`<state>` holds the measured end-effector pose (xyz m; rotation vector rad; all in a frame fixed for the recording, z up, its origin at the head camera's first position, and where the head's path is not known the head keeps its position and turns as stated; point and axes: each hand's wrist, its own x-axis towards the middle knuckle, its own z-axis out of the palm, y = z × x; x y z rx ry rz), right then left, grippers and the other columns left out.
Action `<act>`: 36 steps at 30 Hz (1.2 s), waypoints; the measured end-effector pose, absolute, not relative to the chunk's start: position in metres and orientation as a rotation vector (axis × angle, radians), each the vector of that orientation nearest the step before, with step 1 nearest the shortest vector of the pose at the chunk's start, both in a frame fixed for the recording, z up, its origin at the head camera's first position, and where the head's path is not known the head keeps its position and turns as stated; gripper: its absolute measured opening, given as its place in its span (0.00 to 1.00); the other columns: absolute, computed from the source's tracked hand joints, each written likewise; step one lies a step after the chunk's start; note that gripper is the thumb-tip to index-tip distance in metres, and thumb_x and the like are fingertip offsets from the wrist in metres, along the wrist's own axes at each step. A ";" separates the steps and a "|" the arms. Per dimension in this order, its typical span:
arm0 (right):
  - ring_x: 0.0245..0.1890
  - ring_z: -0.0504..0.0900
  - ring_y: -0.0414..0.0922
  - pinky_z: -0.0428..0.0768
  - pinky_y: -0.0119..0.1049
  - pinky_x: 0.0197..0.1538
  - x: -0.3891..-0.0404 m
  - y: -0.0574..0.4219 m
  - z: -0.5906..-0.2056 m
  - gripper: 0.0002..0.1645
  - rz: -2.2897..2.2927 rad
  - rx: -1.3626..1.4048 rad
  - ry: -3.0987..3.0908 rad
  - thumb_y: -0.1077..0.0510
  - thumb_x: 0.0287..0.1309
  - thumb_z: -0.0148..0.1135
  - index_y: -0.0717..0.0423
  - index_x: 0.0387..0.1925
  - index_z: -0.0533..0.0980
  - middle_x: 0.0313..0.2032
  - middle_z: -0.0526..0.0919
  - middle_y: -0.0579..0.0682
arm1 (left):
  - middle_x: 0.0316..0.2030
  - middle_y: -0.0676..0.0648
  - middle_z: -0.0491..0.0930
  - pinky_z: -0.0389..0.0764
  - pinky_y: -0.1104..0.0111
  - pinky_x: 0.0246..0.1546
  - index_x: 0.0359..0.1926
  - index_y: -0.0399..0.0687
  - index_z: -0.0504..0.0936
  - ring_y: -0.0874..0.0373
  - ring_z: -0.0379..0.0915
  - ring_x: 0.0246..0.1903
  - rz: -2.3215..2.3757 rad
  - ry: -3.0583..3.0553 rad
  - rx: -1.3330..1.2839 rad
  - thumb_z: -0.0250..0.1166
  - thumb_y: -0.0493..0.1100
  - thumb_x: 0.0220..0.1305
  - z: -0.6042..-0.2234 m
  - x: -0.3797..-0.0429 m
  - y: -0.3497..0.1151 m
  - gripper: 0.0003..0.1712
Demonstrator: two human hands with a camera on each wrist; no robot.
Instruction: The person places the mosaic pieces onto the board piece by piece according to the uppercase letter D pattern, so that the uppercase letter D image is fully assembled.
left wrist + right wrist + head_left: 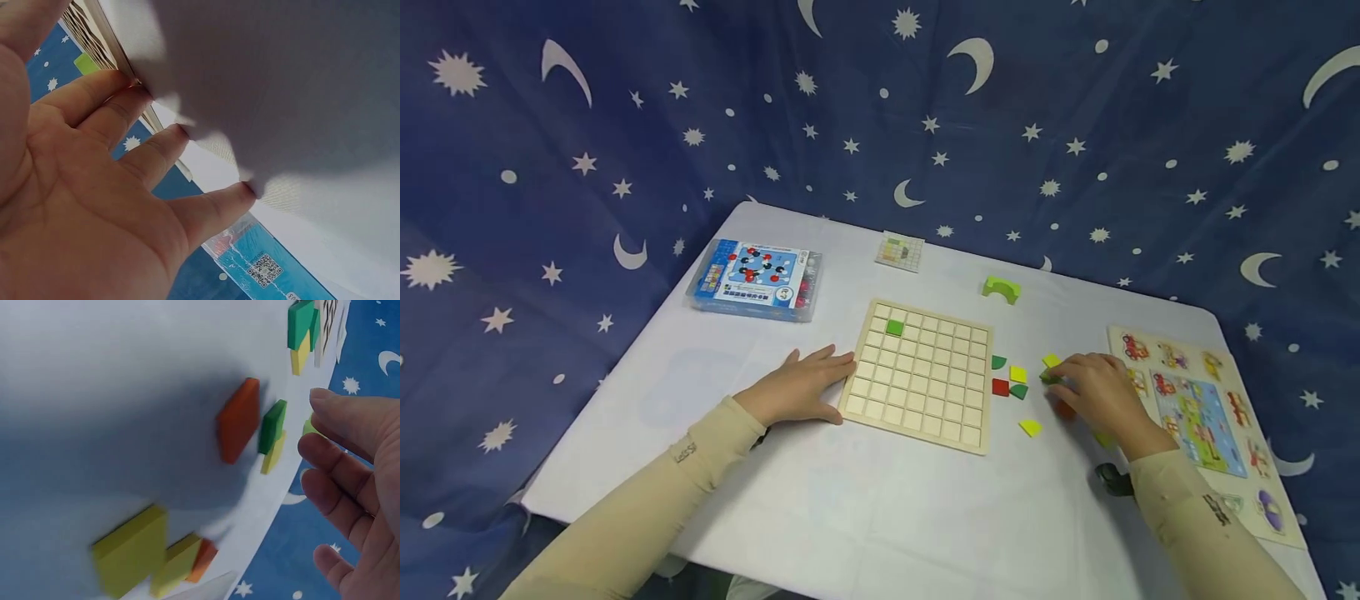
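A pale wooden grid board [917,367] lies in the middle of the table, with one green square tile [895,327] in a cell near its far left corner. My left hand [797,387] rests flat with spread fingers, its fingertips at the board's left edge. On the right, my right hand [1101,396] is over scattered tiles, fingers loosely bent and nothing between them in the right wrist view. Near those fingers are a green tile [273,427], a yellow tile [275,453] and an orange tile [239,422]. A red square [1001,387] and a yellow square [1018,374] lie beside the board.
A blue-labelled plastic box [752,279] stands at the back left. Behind the grid board are a small pattern card [899,251] and a light-green arch block [1002,289]. A wooden picture puzzle [1251,492] lies along the right edge, partly under my right arm.
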<state>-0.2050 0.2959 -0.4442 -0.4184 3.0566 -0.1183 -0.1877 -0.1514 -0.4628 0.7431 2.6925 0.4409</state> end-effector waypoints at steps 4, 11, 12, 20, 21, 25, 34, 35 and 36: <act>0.50 0.72 0.55 0.53 0.60 0.59 -0.200 0.304 -0.446 0.16 -0.122 -0.404 3.056 0.51 0.47 0.67 0.49 0.40 0.81 0.42 0.81 0.52 | 0.68 0.57 0.53 0.45 0.37 0.61 0.67 0.58 0.59 0.52 0.41 0.70 0.448 2.701 0.723 0.69 0.62 0.43 -0.463 -0.186 -0.155 0.50; 0.49 0.72 0.56 0.55 0.59 0.56 -0.200 0.310 -0.459 0.19 -0.148 -0.331 3.097 0.47 0.48 0.66 0.51 0.41 0.80 0.42 0.81 0.54 | 0.68 0.56 0.54 0.45 0.37 0.60 0.67 0.56 0.59 0.51 0.42 0.70 0.455 2.709 0.732 0.69 0.62 0.43 -0.463 -0.183 -0.156 0.50; 0.50 0.72 0.56 0.56 0.59 0.57 -0.201 0.310 -0.461 0.20 -0.158 -0.322 3.104 0.46 0.48 0.66 0.52 0.41 0.80 0.42 0.81 0.54 | 0.68 0.56 0.54 0.45 0.37 0.60 0.67 0.57 0.59 0.51 0.42 0.70 0.455 2.709 0.731 0.69 0.61 0.43 -0.462 -0.183 -0.156 0.50; 0.46 0.74 0.56 0.56 0.60 0.58 -0.211 0.305 -0.473 0.18 -0.099 -0.304 3.150 0.48 0.47 0.67 0.55 0.39 0.79 0.38 0.82 0.54 | 0.68 0.57 0.54 0.45 0.37 0.60 0.67 0.56 0.59 0.51 0.41 0.70 0.467 2.698 0.754 0.68 0.61 0.44 -0.463 -0.183 -0.154 0.50; 0.46 0.75 0.56 0.57 0.60 0.58 -0.211 0.304 -0.474 0.18 -0.092 -0.308 3.156 0.49 0.47 0.67 0.55 0.38 0.79 0.38 0.82 0.55 | 0.68 0.57 0.54 0.45 0.37 0.60 0.67 0.56 0.59 0.51 0.41 0.70 0.465 2.699 0.753 0.68 0.62 0.43 -0.463 -0.183 -0.154 0.50; 0.46 0.75 0.57 0.57 0.59 0.59 -0.213 0.302 -0.475 0.17 -0.084 -0.316 3.178 0.51 0.47 0.67 0.56 0.37 0.79 0.36 0.82 0.55 | 0.68 0.57 0.54 0.45 0.37 0.60 0.67 0.57 0.59 0.51 0.41 0.70 0.470 2.704 0.742 0.69 0.61 0.43 -0.464 -0.183 -0.154 0.50; 0.48 0.74 0.54 0.55 0.55 0.61 -0.215 0.282 -0.463 0.17 -0.082 -0.426 3.222 0.52 0.48 0.67 0.54 0.40 0.79 0.38 0.82 0.52 | 0.68 0.57 0.54 0.44 0.37 0.61 0.67 0.57 0.58 0.52 0.41 0.70 0.466 2.700 0.739 0.69 0.61 0.43 -0.463 -0.184 -0.153 0.50; 0.48 0.74 0.53 0.55 0.54 0.61 -0.217 0.276 -0.461 0.18 -0.092 -0.456 3.225 0.51 0.48 0.66 0.54 0.41 0.79 0.39 0.82 0.52 | 0.68 0.57 0.54 0.44 0.37 0.61 0.67 0.57 0.59 0.52 0.41 0.70 0.471 2.702 0.737 0.69 0.61 0.43 -0.463 -0.184 -0.152 0.50; 0.48 0.74 0.52 0.55 0.54 0.61 -0.219 0.270 -0.459 0.18 -0.099 -0.493 3.223 0.51 0.48 0.66 0.53 0.41 0.79 0.39 0.82 0.51 | 0.68 0.57 0.54 0.44 0.37 0.61 0.67 0.57 0.59 0.52 0.41 0.70 0.470 2.704 0.737 0.69 0.61 0.42 -0.463 -0.184 -0.152 0.50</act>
